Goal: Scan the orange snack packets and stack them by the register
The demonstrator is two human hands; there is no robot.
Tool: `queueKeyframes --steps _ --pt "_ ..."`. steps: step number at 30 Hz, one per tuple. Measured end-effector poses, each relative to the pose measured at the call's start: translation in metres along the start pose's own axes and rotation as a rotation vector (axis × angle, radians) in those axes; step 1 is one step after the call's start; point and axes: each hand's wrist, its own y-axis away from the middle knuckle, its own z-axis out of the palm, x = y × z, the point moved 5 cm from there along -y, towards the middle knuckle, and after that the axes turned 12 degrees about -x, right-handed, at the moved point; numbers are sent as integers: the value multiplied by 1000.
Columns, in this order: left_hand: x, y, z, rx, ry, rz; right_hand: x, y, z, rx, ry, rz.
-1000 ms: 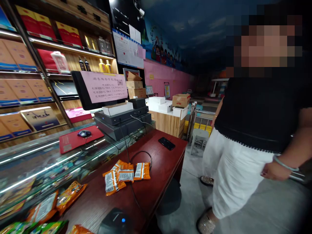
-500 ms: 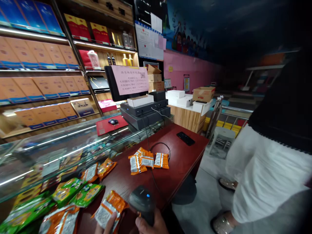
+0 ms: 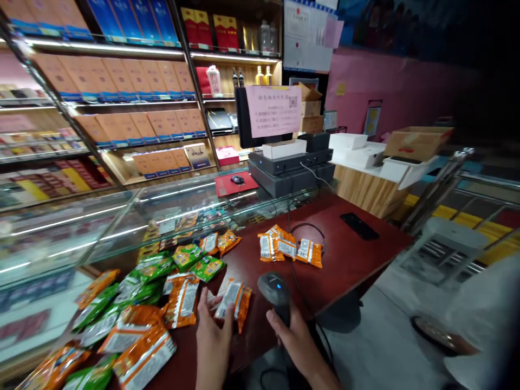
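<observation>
In the head view my right hand (image 3: 299, 335) is wrapped around the handle of a black barcode scanner (image 3: 276, 292). A small blue light glows on the scanner's top, and its head points toward the table. To its left, my left hand (image 3: 215, 333) pinches an orange snack packet (image 3: 239, 302) by its near edge, thumb on the right and fingers on the left. The packet's silver printed back faces up. Left of that hand lies a pile of orange packets (image 3: 182, 303) and green packets (image 3: 140, 284). Farther off, several orange packets (image 3: 284, 244) sit apart on the table.
The dark red table (image 3: 337, 265) bears a black phone (image 3: 359, 225) and the scanner's cable. A glass counter (image 3: 134, 222) runs along the left, with a monitor (image 3: 244, 119) and a mouse (image 3: 236, 179). At right are a grey stool (image 3: 450, 233) and a person's leg (image 3: 479, 309).
The view has turned left, so more of the packet pile shows and the scene sits farther right. My left hand still has an orange packet, my right hand the scanner.
</observation>
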Motion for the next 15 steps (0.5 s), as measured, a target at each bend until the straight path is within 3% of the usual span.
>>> queueKeyframes --steps 2,5,8,10,12,15 --pt "7 7 -13 113 -191 109 -11 -10 0 -9 323 -23" --pt "19 22 -20 192 -341 225 -37 -34 16 -136 831 -83" --pt "29 36 -21 215 -236 235 -61 -61 41 -215 1206 -106" --pt "35 48 -21 202 -77 178 -69 -82 55 -214 1300 -80" --pt "42 65 -18 84 117 170 -72 -105 67 -206 1322 -67" --pt "56 107 -16 -190 291 179 -70 -137 77 -203 1352 -30"
